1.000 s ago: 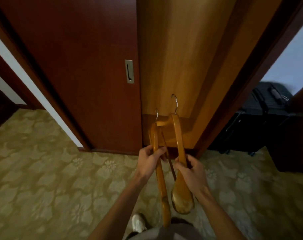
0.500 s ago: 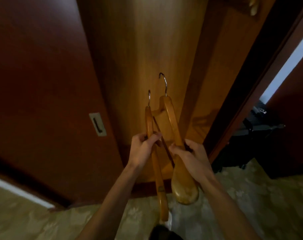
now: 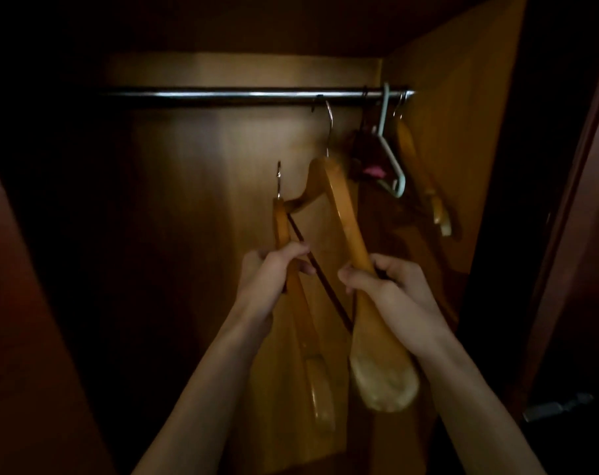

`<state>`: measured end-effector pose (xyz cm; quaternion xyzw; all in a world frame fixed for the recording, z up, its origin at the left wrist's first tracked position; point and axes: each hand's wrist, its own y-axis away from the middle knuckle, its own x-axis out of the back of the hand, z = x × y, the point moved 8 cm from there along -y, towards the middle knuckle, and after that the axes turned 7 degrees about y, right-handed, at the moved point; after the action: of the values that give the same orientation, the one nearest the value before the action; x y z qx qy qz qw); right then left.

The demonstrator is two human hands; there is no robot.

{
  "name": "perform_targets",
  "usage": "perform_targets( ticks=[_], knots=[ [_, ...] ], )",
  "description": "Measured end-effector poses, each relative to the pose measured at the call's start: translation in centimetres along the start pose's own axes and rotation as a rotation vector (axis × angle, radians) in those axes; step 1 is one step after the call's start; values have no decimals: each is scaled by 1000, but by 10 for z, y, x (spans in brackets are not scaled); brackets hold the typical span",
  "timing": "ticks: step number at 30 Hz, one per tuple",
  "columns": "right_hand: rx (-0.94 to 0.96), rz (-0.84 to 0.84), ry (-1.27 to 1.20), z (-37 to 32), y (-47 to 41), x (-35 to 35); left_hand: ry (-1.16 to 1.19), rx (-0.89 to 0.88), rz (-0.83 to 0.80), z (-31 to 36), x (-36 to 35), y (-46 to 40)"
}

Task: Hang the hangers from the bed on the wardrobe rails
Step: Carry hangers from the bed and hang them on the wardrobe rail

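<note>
I hold two wooden hangers up inside the open wardrobe. My left hand [image 3: 274, 272] grips the thinner left hanger [image 3: 301, 323], whose hook points up well below the rail. My right hand [image 3: 390, 282] grips the broad-shouldered right hanger [image 3: 346, 228]; its metal hook reaches up to just under the chrome rail [image 3: 222, 94]. The two hangers touch near their necks, with a dark trouser bar crossing between them.
At the rail's right end hang a pale plastic hanger [image 3: 388, 149], a wooden hanger [image 3: 421, 180] and a dark one with something pink. The left stretch of the rail is bare. A dark door panel [image 3: 24, 303] stands at the left, the wardrobe's side wall [image 3: 462, 132] at the right.
My view has tilted up from the floor and door to the wardrobe's dim interior. Both hands have raised the hangers toward the rail, keeping the same grips.
</note>
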<state>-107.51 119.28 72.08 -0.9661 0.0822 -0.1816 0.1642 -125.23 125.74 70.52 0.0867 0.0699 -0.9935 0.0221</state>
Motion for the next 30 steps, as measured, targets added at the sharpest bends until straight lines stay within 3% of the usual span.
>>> perform_targets(
  ticks=[13,24,30],
  knots=[
    [15,207,-43,-53,-145,24,-14,-205,-153,109,-73,-103],
    [-84,288,120,-24,-172,12,-106,-229,-119,107,-76,-159],
    [-87,318,57,-21,-180,15,-72,-226,-159,104,-88,-170]
  ],
)
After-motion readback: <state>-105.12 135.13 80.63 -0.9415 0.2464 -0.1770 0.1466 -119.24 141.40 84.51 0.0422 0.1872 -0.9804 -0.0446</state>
